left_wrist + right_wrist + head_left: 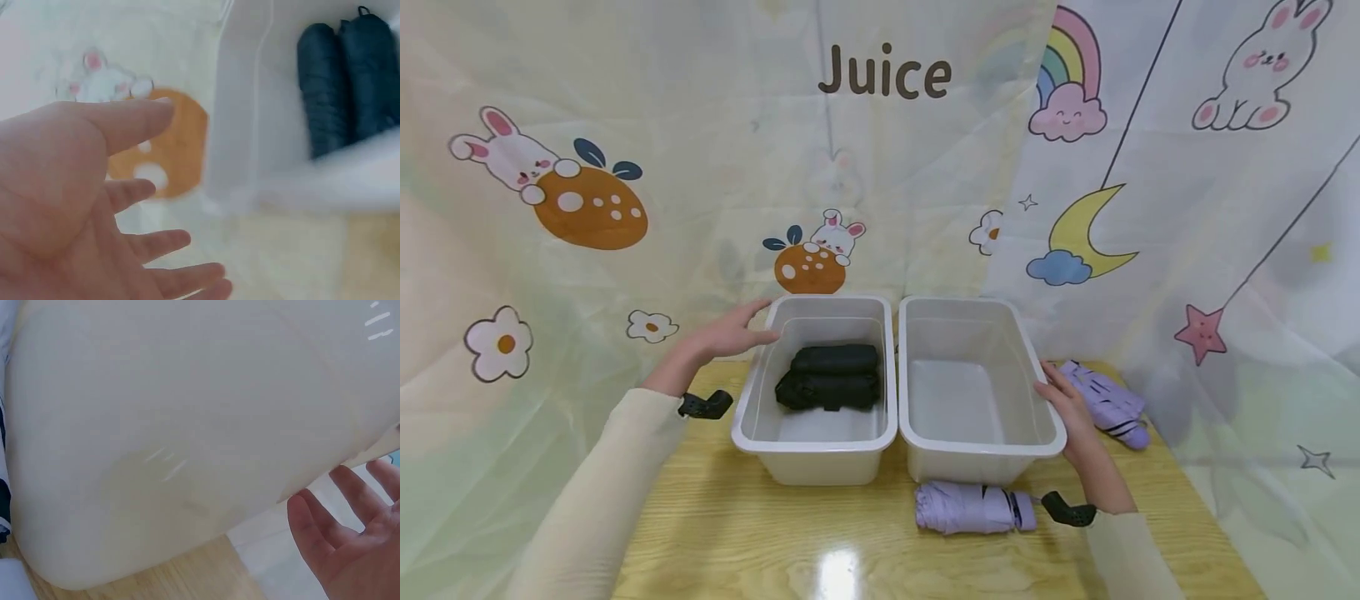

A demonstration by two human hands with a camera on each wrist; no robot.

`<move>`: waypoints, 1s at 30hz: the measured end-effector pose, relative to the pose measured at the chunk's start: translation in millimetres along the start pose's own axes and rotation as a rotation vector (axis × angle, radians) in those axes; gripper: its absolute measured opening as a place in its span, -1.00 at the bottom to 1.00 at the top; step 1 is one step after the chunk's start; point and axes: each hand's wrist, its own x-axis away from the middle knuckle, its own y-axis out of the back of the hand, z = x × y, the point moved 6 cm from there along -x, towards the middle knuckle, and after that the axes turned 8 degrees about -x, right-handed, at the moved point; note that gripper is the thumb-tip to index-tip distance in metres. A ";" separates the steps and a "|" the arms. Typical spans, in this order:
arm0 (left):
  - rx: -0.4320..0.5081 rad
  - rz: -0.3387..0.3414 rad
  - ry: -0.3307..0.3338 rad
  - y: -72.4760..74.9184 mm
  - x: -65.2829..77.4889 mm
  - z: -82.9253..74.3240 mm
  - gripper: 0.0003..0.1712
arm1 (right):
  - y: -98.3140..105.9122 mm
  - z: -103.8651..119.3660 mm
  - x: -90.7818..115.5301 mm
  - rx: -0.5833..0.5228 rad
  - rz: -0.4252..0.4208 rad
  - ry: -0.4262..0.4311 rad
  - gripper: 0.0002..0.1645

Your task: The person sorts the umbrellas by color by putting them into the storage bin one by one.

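Note:
Two white plastic bins stand side by side in the head view. My left hand (730,333) is at the upper left rim of the left bin (814,447), fingers spread; the left wrist view shows its palm (50,187) beside the bin wall. Inside that bin lie two folded black umbrellas (835,360), one behind the other. My right hand (1070,412) is at the right side of the right bin (951,400), fingertips right at the rim, fingers loosely bent. No object lies in the right bin.
A folded lilac umbrella (973,508) lies on the wooden table (760,542) just in front of the right bin. Another lilac umbrella (1105,400) lies right of it, past my right hand. A printed cloth (925,183) hangs close behind the bins.

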 end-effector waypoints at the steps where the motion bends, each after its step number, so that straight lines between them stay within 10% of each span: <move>1: 0.057 0.020 0.027 -5.2 7.0 8.8 -0.06 | 0.9 0.4 -0.3 -0.011 0.003 0.000 -0.20; 7: 0.417 0.109 0.069 -60.4 36.3 38.3 -0.11 | 3.3 3.3 -2.4 -0.047 0.017 0.006 -0.24; 14: 0.733 -0.075 -0.034 -93.1 52.8 40.2 -0.17 | -1.6 0.9 -13.1 0.007 0.026 0.018 -0.26; 22: 0.781 -0.164 -0.023 -99.1 58.3 46.2 -0.26 | 32.8 7.4 -14.6 0.284 0.036 0.105 -0.26; 30: 0.737 -0.144 -0.039 -96.3 55.9 49.3 -0.26 | 90.0 25.4 -20.0 0.859 -0.099 0.170 -0.35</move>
